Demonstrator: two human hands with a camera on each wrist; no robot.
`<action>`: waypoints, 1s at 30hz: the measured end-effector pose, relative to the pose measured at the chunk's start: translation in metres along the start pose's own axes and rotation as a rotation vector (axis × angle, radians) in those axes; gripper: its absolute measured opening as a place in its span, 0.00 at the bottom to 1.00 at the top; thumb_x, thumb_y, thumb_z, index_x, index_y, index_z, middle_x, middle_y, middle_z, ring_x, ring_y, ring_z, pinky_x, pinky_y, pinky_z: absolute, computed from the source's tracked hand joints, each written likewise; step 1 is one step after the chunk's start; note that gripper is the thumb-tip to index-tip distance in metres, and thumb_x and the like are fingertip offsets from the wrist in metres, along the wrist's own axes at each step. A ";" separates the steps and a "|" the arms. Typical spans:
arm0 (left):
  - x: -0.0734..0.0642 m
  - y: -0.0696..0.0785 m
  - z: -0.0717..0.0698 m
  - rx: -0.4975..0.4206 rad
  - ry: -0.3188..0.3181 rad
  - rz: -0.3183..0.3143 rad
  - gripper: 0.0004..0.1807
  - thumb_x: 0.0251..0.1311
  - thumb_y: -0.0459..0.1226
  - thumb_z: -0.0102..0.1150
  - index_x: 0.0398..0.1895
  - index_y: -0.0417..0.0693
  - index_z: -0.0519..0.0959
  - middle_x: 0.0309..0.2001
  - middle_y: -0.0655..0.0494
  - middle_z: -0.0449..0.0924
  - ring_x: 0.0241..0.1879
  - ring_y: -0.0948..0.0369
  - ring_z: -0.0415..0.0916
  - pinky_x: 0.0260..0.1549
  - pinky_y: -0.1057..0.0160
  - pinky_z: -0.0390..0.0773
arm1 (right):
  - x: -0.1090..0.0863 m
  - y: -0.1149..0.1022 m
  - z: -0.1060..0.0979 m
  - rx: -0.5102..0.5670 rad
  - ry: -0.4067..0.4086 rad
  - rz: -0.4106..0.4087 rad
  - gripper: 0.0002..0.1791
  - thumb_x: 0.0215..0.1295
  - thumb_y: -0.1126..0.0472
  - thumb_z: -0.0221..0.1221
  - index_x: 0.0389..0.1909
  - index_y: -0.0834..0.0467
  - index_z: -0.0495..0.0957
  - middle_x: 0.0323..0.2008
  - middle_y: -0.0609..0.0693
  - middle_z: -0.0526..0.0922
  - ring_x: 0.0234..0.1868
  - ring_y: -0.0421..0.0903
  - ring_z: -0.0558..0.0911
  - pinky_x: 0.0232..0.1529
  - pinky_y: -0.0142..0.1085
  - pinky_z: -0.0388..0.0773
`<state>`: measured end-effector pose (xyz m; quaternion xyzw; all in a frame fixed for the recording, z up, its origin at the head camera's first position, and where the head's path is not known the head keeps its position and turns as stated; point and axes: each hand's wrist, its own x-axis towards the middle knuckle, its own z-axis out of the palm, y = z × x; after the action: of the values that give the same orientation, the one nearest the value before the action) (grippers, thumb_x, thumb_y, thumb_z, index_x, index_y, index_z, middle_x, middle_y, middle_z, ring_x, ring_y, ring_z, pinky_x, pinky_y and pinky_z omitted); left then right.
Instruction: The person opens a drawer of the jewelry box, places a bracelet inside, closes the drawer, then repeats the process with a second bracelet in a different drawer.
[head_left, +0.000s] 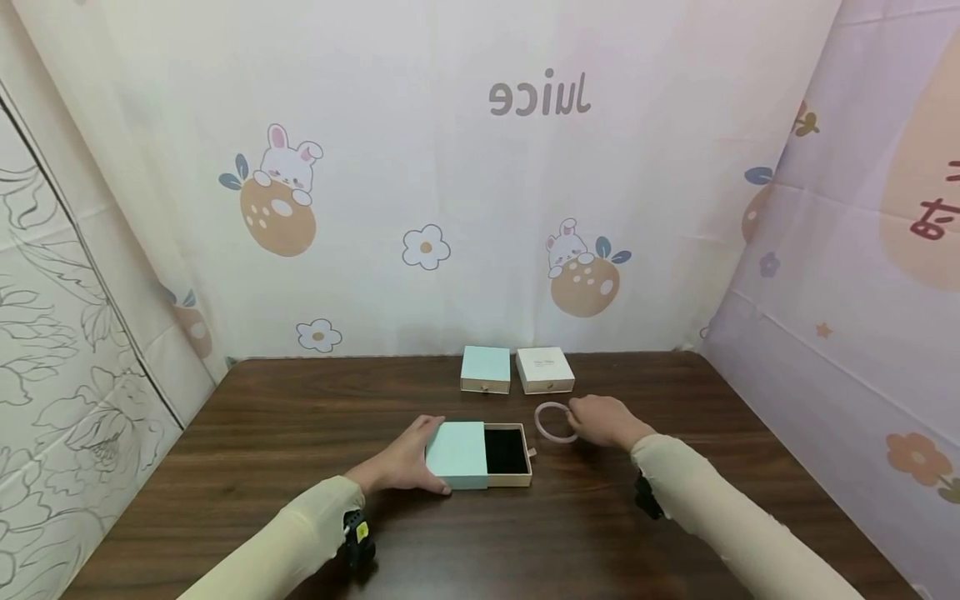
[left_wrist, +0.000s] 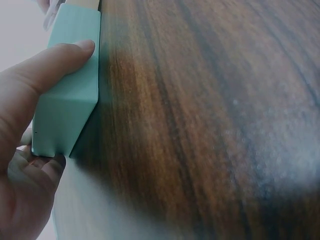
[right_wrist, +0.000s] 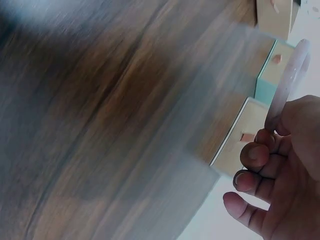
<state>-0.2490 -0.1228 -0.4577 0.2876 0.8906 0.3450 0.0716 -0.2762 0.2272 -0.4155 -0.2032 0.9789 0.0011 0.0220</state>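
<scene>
A mint-green sliding box (head_left: 456, 454) lies on the table with its cream drawer (head_left: 510, 481) pulled partly out to the right, baring a black lining (head_left: 506, 450). My left hand (head_left: 405, 458) grips the sleeve's left end, thumb on the near side (left_wrist: 75, 75) and fingers around the far side. To the right of the drawer, my right hand (head_left: 602, 421) pinches a pale pinkish bangle (head_left: 537, 419) between thumb and index finger. In the right wrist view the bangle (right_wrist: 287, 82) sticks up from the pinch, while the other fingers curl loosely.
Behind the hands, a closed mint box (head_left: 485, 367) and a closed white box (head_left: 545, 367) stand side by side near the back of the dark wooden table (head_left: 300, 400). A printed curtain (head_left: 427, 167) hangs along the back edge, and another cloth covers the right side.
</scene>
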 end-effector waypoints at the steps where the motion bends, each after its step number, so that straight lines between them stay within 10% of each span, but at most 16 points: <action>1: 0.000 0.000 0.000 0.001 0.000 -0.001 0.60 0.37 0.48 0.78 0.71 0.34 0.54 0.62 0.44 0.60 0.52 0.54 0.65 0.51 0.51 0.68 | 0.001 -0.002 0.000 0.003 -0.003 -0.005 0.12 0.71 0.61 0.48 0.26 0.58 0.72 0.19 0.48 0.70 0.19 0.43 0.70 0.23 0.40 0.71; 30: 0.000 0.000 -0.001 -0.001 -0.008 0.000 0.61 0.37 0.49 0.78 0.72 0.35 0.53 0.63 0.44 0.60 0.53 0.54 0.65 0.50 0.51 0.68 | 0.005 -0.057 -0.008 0.016 0.029 -0.143 0.14 0.69 0.62 0.49 0.21 0.56 0.70 0.16 0.45 0.68 0.17 0.41 0.67 0.21 0.40 0.68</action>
<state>-0.2492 -0.1231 -0.4570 0.2890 0.8901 0.3443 0.0754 -0.2580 0.1729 -0.4070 -0.2722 0.9621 -0.0114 0.0093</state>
